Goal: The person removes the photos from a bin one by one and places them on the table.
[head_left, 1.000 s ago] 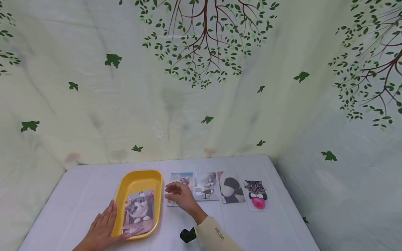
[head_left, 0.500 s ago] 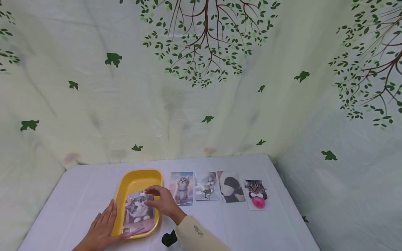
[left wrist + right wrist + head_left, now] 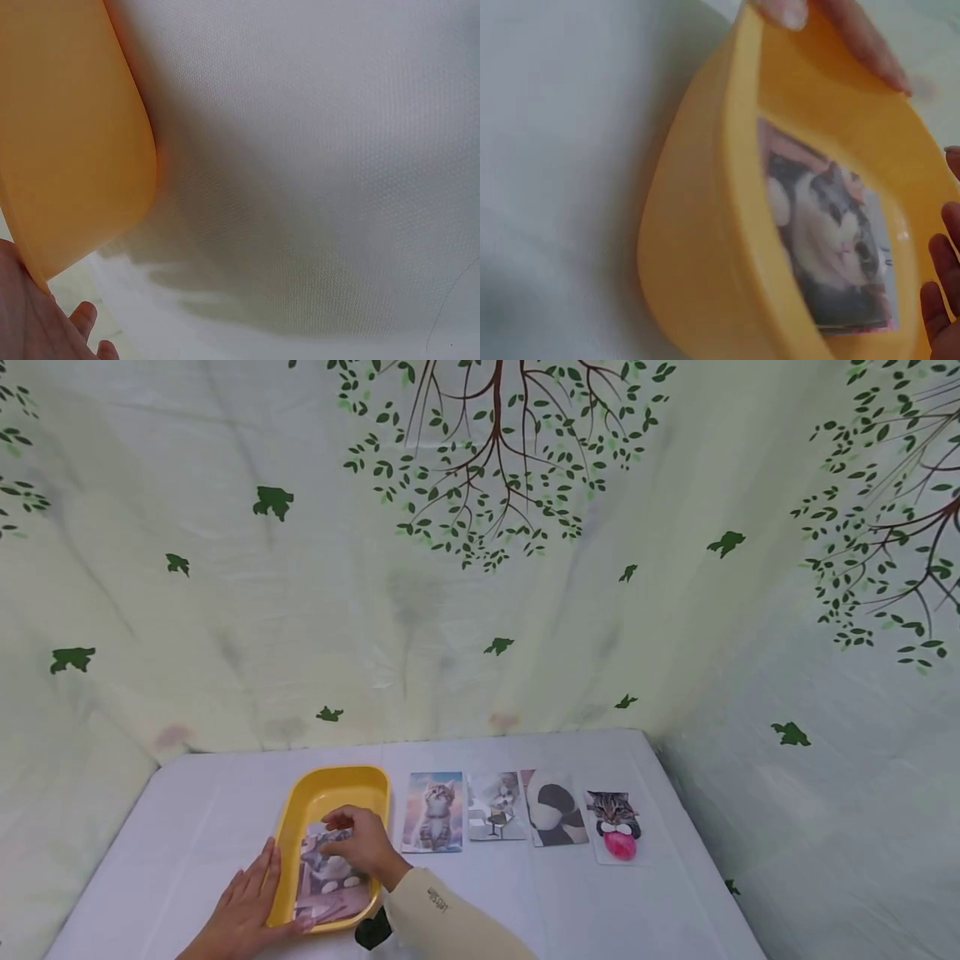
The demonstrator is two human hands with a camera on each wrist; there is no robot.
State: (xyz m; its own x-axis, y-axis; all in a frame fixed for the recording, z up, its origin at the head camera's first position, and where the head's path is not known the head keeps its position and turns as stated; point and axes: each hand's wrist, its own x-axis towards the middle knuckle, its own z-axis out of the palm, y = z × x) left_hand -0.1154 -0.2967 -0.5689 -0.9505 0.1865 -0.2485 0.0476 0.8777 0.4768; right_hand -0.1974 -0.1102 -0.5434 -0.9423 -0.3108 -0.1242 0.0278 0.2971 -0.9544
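Note:
A yellow tray (image 3: 330,785) stands on the left of the table. In its near part lies a cat photo card (image 3: 322,897), and in the right wrist view the cat card (image 3: 832,232) shows layered edges, like a small stack. My left hand (image 3: 243,897) rests against the tray's left side with fingers extended and the thumb at the near rim. Above the card, my right hand (image 3: 360,843) reaches into the tray from the right, hiding its upper part. In the right wrist view the right hand's loosely bent fingers (image 3: 949,262) appear apart from the card.
Right of the tray lies a row of cards: a kitten card (image 3: 433,814), a grey-and-white cat card (image 3: 497,807), a black-and-white card (image 3: 555,810) and a tabby card (image 3: 617,828) with a pink ball. A black object (image 3: 373,928) sits beside the right sleeve. Leaf-patterned fabric hangs behind.
My right hand has moved left from over the kitten card to above the card in the tray. The kitten card is uncovered. My left hand has stayed at the tray.

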